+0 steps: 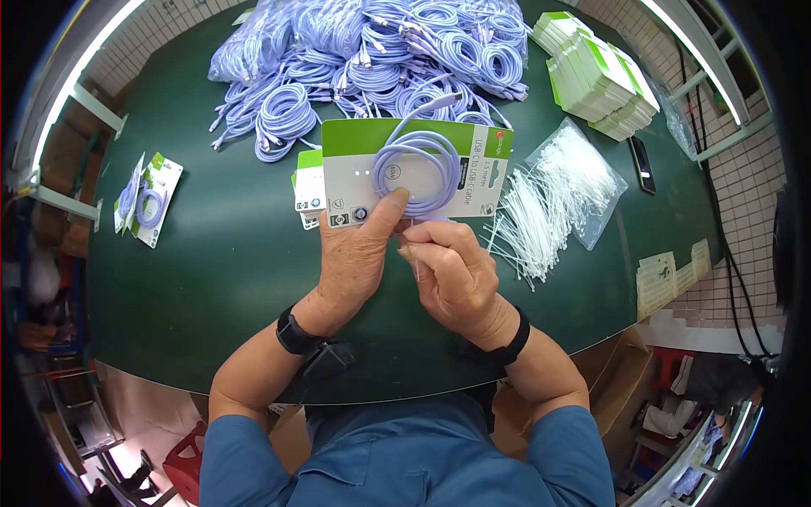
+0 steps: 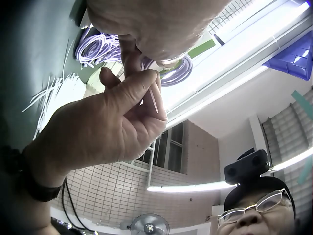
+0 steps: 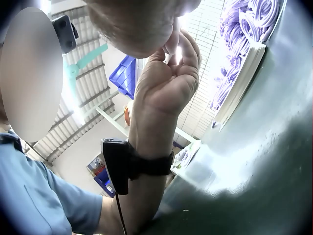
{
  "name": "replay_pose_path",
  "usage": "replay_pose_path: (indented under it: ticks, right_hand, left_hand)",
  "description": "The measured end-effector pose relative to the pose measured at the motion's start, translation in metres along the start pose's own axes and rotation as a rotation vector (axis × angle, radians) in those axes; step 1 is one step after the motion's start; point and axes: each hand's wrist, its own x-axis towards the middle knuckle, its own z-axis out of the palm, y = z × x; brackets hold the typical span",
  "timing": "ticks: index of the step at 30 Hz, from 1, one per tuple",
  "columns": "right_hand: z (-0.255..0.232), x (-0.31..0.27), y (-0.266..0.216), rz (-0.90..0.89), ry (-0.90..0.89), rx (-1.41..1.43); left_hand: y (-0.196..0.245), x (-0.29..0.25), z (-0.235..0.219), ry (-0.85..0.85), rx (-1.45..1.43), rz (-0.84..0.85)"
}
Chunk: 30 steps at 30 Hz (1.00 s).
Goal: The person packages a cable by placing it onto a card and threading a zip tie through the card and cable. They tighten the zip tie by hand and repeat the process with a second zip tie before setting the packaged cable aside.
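In the head view my left hand (image 1: 355, 253) holds up a green and white cable card (image 1: 346, 173), its thumb pressing the front. A coiled lavender USB-C cable (image 1: 452, 173) lies against the card, with one plug end standing out near the top edge. Just below the card's lower edge, my right hand (image 1: 460, 279) has its fingers curled in close to the left hand. Between its thumb and fingers it pinches a thin white cable tie (image 2: 153, 100), which shows in the left wrist view. The left fingers behind the card are hidden in the head view.
A big heap of coiled lavender cables (image 1: 372, 68) covers the table's far side. Loose white cable ties (image 1: 541, 211) spill from a plastic bag on the right, near stacked cards (image 1: 591, 80) and a phone (image 1: 642, 163). Carded cables (image 1: 155, 203) lie at left; more cards (image 1: 307, 186) lie behind the held one.
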Motion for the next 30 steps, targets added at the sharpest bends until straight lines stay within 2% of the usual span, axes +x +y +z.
replay_pose_path:
  ticks: [3,6,11,14,18,23,27,30]
  right_hand:
    - [0.002,-0.001,-0.001,-0.003,0.008,0.032]
    - [0.002,-0.001,-0.003,-0.015,0.008,0.065]
    - [0.001,-0.004,-0.003,-0.029,-0.020,0.144]
    - [0.001,-0.005,-0.003,-0.046,-0.024,0.231]
    - [0.000,-0.005,-0.003,-0.044,-0.033,0.250]
    - [-0.001,0.000,0.000,-0.032,-0.025,0.236]
    - [-0.006,0.003,0.004,-0.056,-0.026,0.195]
    - [-0.011,0.004,0.006,0.072,0.052,0.085]
  left_hand:
    - [-0.001,0.001,-0.001,-0.004,-0.005,0.009]
    - [-0.002,0.003,-0.005,-0.069,-0.035,-0.078]
    - [0.005,0.002,0.000,-0.101,-0.103,-0.117]
    - [0.005,0.003,-0.003,-0.094,0.004,-0.089]
    - [0.007,0.000,0.009,-0.014,-0.062,-0.033]
    - [0.001,0.000,0.002,-0.045,-0.040,-0.042]
    - [-0.005,-0.005,0.003,0.006,-0.098,-0.061]
    - [-0.014,-0.006,-0.005,-0.030,0.091,0.054]
